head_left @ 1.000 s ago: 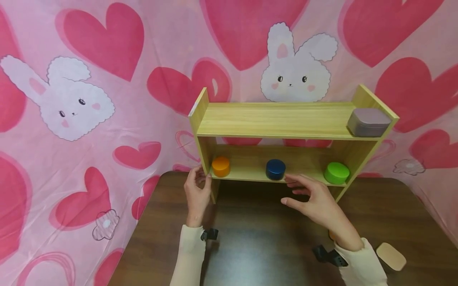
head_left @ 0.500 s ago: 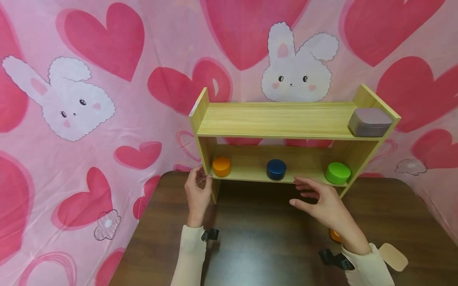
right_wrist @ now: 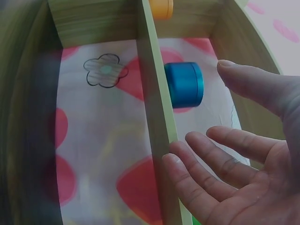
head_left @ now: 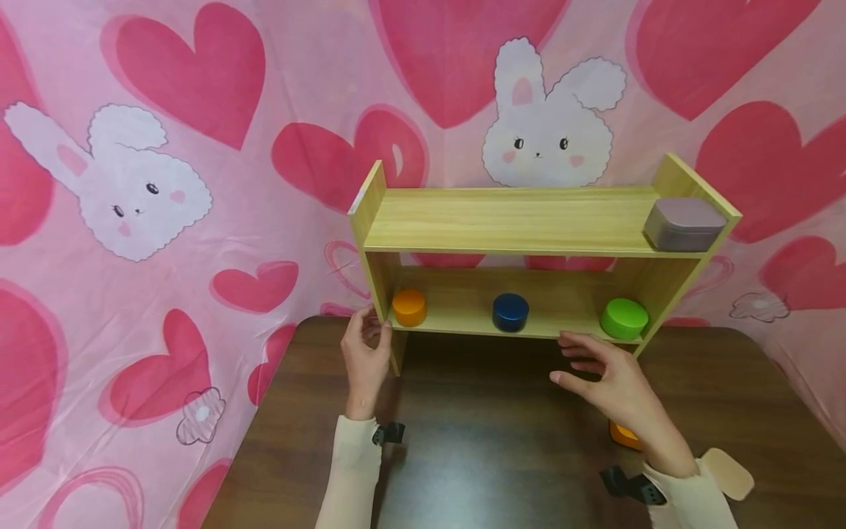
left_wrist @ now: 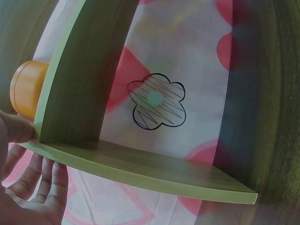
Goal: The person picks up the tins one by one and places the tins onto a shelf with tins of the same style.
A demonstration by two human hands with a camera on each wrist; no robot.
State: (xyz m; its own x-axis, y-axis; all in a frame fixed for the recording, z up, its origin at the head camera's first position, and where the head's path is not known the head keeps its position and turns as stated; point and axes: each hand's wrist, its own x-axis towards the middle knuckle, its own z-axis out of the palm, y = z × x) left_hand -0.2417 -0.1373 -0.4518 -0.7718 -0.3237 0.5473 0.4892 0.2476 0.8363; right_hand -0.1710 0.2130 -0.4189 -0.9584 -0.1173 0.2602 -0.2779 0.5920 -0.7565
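Note:
My left hand [head_left: 366,366] grips the left side panel of a small wooden shelf [head_left: 515,219], thumb at the front edge and fingers on the outer face. On the lower board, an orange round tin [head_left: 410,308] sits at the left, a blue one [head_left: 510,313] in the middle and a green one [head_left: 624,318] at the right. My right hand [head_left: 617,386] hovers in front of that board between the blue and green tins, fingers spread and holding nothing. The right wrist view shows the blue tin [right_wrist: 185,85] beyond the fingertips.
A greyish-mauve lidded box [head_left: 685,224] stands at the right end of the upper board. On the dark wooden table [head_left: 463,441], a beige-topped item [head_left: 728,474] and a partly hidden orange item [head_left: 624,437] lie by my right forearm. A pink heart-patterned cloth [head_left: 317,66] hangs behind.
My right hand has moved rightward, away from the blue tin toward the green one, uncovering more of the orange item. My left hand and the tins have stayed put.

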